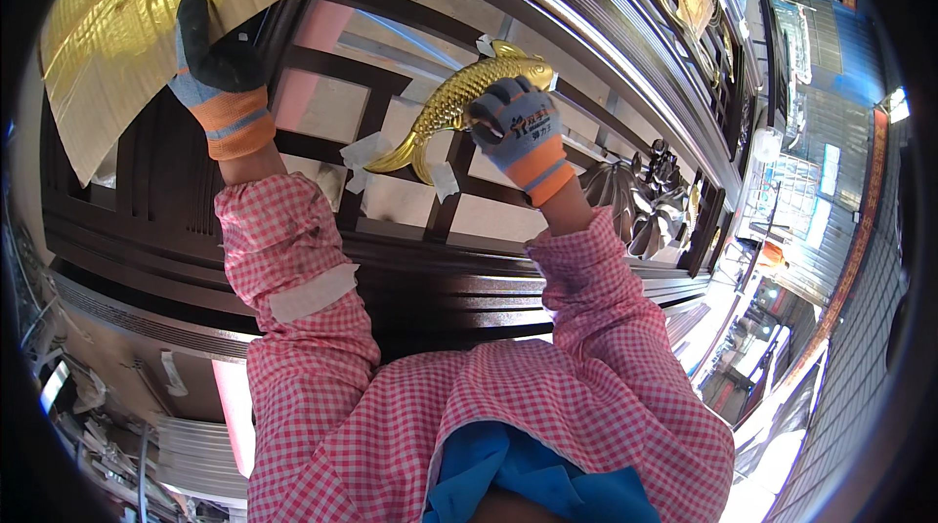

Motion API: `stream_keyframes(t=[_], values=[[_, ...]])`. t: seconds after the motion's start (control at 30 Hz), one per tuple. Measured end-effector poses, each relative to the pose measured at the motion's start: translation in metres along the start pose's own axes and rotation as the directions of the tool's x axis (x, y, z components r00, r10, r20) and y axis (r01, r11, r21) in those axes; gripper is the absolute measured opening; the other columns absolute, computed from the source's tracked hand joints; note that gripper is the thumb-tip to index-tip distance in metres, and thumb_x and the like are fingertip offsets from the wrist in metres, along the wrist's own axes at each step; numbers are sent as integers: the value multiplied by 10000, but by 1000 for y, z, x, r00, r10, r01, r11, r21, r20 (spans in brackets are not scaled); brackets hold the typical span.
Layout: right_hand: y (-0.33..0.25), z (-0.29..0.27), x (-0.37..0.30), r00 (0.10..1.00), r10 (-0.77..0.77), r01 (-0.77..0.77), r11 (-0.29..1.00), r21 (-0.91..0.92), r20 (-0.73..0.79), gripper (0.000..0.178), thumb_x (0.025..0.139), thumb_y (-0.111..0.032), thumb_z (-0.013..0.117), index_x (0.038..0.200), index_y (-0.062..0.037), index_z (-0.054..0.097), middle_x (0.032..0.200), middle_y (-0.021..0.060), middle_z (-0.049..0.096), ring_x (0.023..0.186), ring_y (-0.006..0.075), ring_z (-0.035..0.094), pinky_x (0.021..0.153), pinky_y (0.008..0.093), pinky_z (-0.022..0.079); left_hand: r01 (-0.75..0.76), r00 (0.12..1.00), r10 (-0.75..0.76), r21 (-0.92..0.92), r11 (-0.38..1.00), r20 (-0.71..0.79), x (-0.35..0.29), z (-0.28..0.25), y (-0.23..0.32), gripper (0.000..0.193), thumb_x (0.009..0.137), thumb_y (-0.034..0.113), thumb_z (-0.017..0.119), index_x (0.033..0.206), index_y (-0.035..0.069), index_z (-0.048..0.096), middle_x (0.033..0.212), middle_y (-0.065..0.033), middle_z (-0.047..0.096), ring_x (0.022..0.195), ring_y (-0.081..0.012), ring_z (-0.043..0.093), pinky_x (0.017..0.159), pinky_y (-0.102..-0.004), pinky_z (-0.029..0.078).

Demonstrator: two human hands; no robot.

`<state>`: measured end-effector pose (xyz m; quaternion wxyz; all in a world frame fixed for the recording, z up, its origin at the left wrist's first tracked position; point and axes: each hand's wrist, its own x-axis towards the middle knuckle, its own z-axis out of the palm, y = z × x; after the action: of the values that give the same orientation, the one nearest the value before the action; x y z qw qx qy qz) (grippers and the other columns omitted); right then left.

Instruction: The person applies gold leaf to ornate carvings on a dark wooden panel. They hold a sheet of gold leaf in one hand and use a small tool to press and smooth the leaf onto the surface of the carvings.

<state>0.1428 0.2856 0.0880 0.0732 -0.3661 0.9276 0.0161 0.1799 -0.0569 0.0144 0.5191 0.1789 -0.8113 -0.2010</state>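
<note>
gold fish lies between both hands, partly under the right one

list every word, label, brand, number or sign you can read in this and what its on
Right glove: small printed characters and a mark on the back, wording not copied here.
Left glove: no lettering shows.
Golden fish: scales and fins, no lettering visible.
Pale tape on the left sleeve: no writing visible.
Long orange-red strip at far right: any marks are too small to read.
</note>
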Motion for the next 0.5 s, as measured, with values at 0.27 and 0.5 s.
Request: stream_keyframes(t=[0.27,0.5], values=[[-2,-2,4,996,-86,89,992,-87,34,200,779,-281,666,959,-193,675,1024,45,604,1004,251,581,847,393,478,-12,1000,12,7,1000,0,0,0,2,430,784,36,685,1210,24,628,1061,-190,694,969,-325,686,844,-374,537],[-13,-4,7,982,-189,189,980,-66,-1,176,789,-263,658,952,-198,669,996,34,600,994,240,582,831,378,479,27,1000,-27,-24,999,5,-1,1,0,440,783,68,714,1210,11,625,1070,-180,697,961,-301,688,842,-366,536]])
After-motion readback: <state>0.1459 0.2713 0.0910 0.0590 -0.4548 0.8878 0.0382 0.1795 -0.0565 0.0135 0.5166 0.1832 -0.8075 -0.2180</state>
